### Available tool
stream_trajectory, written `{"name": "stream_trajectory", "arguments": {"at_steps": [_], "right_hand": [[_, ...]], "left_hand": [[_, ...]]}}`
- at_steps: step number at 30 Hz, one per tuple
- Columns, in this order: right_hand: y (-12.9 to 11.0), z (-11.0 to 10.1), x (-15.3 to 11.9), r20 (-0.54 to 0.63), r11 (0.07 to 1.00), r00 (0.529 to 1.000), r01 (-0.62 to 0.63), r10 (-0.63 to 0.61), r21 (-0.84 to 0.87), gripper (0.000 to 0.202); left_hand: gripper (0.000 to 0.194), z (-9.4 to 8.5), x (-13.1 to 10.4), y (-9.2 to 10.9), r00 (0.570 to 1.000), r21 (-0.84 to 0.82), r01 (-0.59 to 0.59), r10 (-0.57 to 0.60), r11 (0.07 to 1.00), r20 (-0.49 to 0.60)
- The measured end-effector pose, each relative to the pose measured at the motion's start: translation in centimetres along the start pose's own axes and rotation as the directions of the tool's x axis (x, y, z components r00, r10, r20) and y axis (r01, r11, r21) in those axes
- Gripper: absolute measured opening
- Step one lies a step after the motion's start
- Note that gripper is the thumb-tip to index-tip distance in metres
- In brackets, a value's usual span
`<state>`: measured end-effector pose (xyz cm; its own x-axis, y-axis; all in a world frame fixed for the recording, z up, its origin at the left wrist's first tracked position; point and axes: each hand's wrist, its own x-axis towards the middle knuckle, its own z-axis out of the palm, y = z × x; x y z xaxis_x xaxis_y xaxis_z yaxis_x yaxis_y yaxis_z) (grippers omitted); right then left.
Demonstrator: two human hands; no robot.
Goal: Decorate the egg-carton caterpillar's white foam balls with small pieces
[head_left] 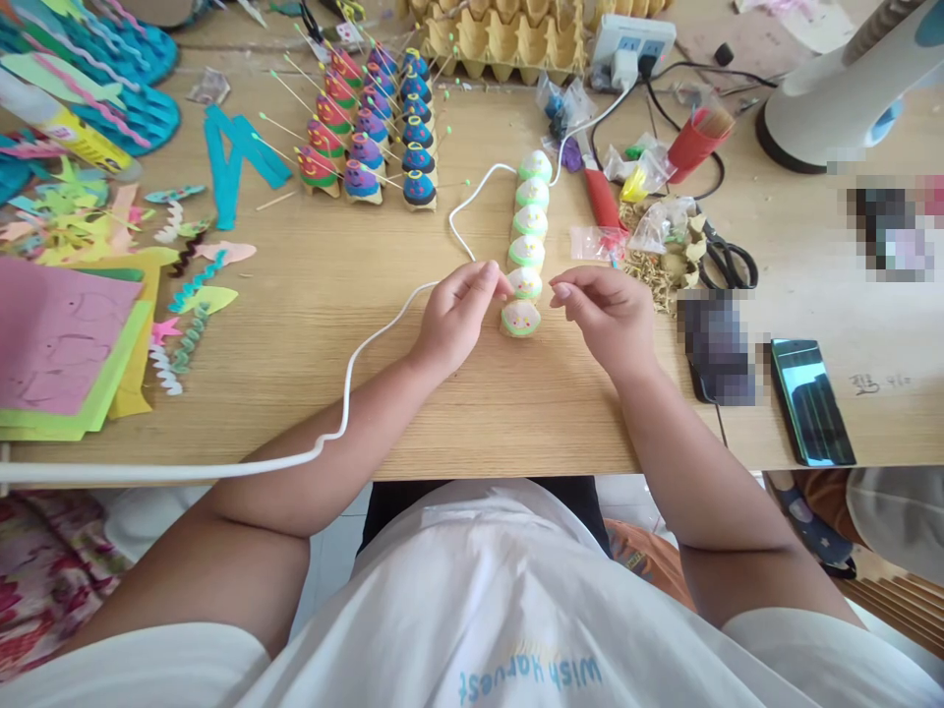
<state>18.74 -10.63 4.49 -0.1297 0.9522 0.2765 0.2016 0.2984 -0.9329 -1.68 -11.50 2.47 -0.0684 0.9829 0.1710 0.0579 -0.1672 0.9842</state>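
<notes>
A row of white and green egg-carton bumps [526, 251] lies lengthwise on the wooden table, with small coloured dots on the nearest ones. At its left side is my left hand [461, 313], thumb and forefinger pinched beside the second-nearest bump; whatever they hold, if anything, is too small to name. My right hand [611, 315] hovers just right of the row, its thumb and forefinger brought together, and the contents of that pinch cannot be made out. A white cord [356, 369] crosses over my left forearm and passes behind my left hand.
Painted carton rows with pins [365, 162] stand at the back left. Paper sheets [66, 334] and cut-outs lie left. Right of the row are a red cup [697, 143], wood shavings, black scissors [730, 261] and a phone [811, 401]. A power strip [632, 41] sits behind.
</notes>
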Motion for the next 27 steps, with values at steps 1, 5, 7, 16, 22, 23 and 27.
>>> {"name": "stream_trajectory", "arguments": {"at_steps": [1, 5, 7, 16, 22, 23, 27], "right_hand": [[0.3, -0.2, 0.2, -0.001, 1.0, 1.0, 0.003, -0.003, -0.027, 0.036], [1.2, -0.6, 0.9, 0.044, 0.991, 0.999, 0.038, -0.032, -0.131, 0.022], [1.4, -0.6, 1.1, 0.058, 0.984, 0.998, 0.032, -0.022, -0.175, 0.017], [2.4, -0.1, 1.5, 0.033, 0.98, 0.999, 0.0, 0.006, -0.197, 0.007], [3.1, 0.2, 1.9, 0.006, 0.978, 1.0, -0.014, 0.015, -0.207, 0.011], [3.2, 0.2, 1.9, 0.001, 0.978, 1.0, -0.014, 0.015, -0.209, 0.012], [3.2, 0.4, 2.0, -0.006, 0.977, 1.0, -0.012, 0.011, -0.211, 0.012]], "left_hand": [[0.054, -0.1, 0.3, -0.3, 1.0, 0.001, 0.003, -0.003, 1.0, -0.017], [0.052, -0.4, 1.1, -1.0, 1.0, -0.028, 0.003, -0.004, 1.0, -0.031], [0.051, -0.3, 1.2, -0.9, 0.999, -0.028, 0.015, -0.016, 0.999, -0.032], [0.051, 0.2, 1.2, -0.4, 1.0, -0.038, 0.009, -0.009, 0.999, -0.011], [0.049, 0.4, 1.2, -0.7, 1.0, -0.038, 0.024, -0.024, 0.999, -0.005], [0.048, 0.4, 1.2, -0.7, 1.0, -0.042, 0.027, -0.027, 0.999, -0.004], [0.045, 0.4, 1.3, -0.9, 0.999, -0.055, 0.035, -0.035, 0.998, -0.003]]}}
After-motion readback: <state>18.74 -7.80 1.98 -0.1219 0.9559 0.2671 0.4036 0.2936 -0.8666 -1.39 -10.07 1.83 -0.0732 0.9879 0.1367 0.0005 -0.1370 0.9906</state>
